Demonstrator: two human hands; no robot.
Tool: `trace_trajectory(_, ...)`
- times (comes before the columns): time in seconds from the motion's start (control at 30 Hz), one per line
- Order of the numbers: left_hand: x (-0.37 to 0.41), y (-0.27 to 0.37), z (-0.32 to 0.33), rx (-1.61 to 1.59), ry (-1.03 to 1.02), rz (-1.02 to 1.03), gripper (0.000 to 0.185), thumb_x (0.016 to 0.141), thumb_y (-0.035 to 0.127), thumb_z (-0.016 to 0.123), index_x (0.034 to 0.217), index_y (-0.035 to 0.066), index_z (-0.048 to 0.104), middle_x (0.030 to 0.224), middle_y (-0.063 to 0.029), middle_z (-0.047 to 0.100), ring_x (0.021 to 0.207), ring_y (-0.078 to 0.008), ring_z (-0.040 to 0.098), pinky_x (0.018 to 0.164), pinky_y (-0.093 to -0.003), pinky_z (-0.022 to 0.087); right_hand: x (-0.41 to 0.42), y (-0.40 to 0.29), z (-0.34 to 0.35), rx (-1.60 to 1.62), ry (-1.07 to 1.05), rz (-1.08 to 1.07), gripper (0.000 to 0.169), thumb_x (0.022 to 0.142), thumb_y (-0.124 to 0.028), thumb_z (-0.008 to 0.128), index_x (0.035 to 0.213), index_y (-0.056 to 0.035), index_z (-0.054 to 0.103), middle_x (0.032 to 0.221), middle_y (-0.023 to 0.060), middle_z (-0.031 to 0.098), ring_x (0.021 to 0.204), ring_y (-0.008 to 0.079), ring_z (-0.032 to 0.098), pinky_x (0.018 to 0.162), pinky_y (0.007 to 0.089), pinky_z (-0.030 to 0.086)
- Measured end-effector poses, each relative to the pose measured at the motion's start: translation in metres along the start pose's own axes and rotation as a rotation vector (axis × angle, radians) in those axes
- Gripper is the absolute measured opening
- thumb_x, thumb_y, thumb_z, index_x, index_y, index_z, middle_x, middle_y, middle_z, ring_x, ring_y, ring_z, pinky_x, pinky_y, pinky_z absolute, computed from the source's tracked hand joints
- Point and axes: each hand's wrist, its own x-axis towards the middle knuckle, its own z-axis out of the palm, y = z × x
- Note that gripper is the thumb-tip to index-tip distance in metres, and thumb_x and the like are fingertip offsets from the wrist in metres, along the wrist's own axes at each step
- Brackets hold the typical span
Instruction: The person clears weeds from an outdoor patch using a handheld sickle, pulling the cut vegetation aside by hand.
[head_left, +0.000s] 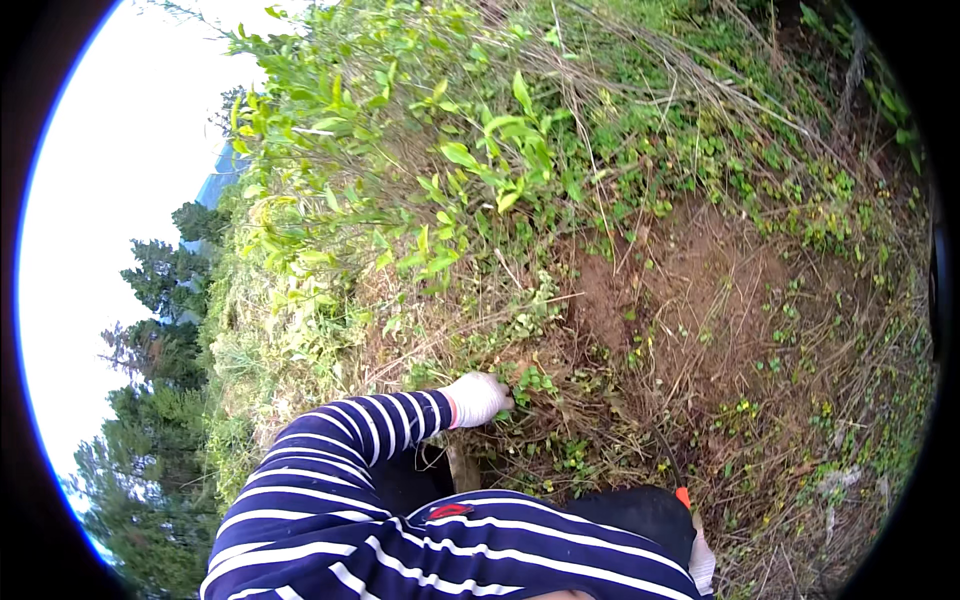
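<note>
My left hand (478, 399), in a white knitted glove, reaches down into low green weeds (534, 381) and dry grass. Its fingers curl at the leaves; whether they grip any stems cannot be told. Beside my dark-clad knee, my right hand (702, 561), also gloved, is partly hidden at the lower right. It is closed around the orange handle (682, 496) of what looks like a sickle (670, 456), whose thin, dark, curved blade lies over the cut or dried grass. The blade's tip is lost among the stems.
Leafy green shrubs (480, 161) stand ahead of me. Bare reddish soil (705, 277) with straw and small weeds lies to the right of them. Long dry stalks (720, 86) lie across the growth at the upper right. Trees (161, 277) and sky fill the left side.
</note>
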Motion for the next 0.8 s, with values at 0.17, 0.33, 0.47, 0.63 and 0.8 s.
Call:
trace_trajectory(0.17,0.01,0.022,-0.011,-0.033,0.029,0.003,0.024,0.082,0.011,0.066,0.105,0.014,0.072,0.099,-0.0114,0.072,0.102,-0.0352,0.069,0.084,-0.0455,0.057,0.052,-0.046,-0.019,0.116,0.285,-0.226,0.072,0.089,-0.005,0.064,0.155,-0.0097,0.035,0.107,0.0199,0.07,0.081,0.0323,0.071,0.074,0.0392,0.055)
trace_trajectory(0.33,-0.03,0.057,-0.064,-0.195,0.243,0.001,0.029,0.08,0.012,0.066,0.109,0.009,0.069,0.103,-0.0141,0.066,0.101,-0.0361,0.066,0.08,-0.0463,0.057,0.114,-0.089,-0.034,0.076,0.342,-0.333,0.073,0.091,-0.004,0.062,0.157,-0.0086,0.033,0.121,0.018,0.068,0.087,0.0252,0.069,0.08,0.0333,0.054)
trace_trajectory(0.47,-0.034,0.063,-0.054,-0.207,0.15,0.047,0.042,0.08,0.011,0.067,0.121,0.011,0.064,0.115,-0.0158,0.062,0.104,-0.0382,0.064,0.083,-0.0479,0.056,0.133,-0.087,-0.027,0.151,0.215,-0.302,0.072,0.092,-0.007,0.063,0.157,-0.0118,0.034,0.127,0.0184,0.066,0.09,0.0253,0.069,0.084,0.0329,0.054)
trace_trajectory(0.63,-0.029,0.049,0.002,0.053,-0.568,-0.01,0.067,0.083,0.037,0.071,0.147,0.033,0.051,0.155,-0.0074,0.044,0.13,-0.0361,0.056,0.105,-0.0526,0.046,0.133,-0.092,-0.011,0.131,0.041,-0.205,0.069,0.092,-0.012,0.065,0.155,-0.0156,0.037,0.116,0.0218,0.068,0.091,0.0366,0.071,0.08,0.0379,0.055)
trace_trajectory(0.8,0.03,0.029,-0.111,-0.446,0.0,0.088,0.042,0.096,0.029,0.06,0.134,0.013,0.063,0.13,-0.014,0.064,0.112,-0.0315,0.066,0.097,-0.0422,0.054,0.123,-0.072,0.0,0.179,0.209,-0.201,0.068,0.094,-0.009,0.065,0.156,-0.0088,0.036,0.141,0.0184,0.058,0.119,0.028,0.064,0.101,0.0337,0.048)
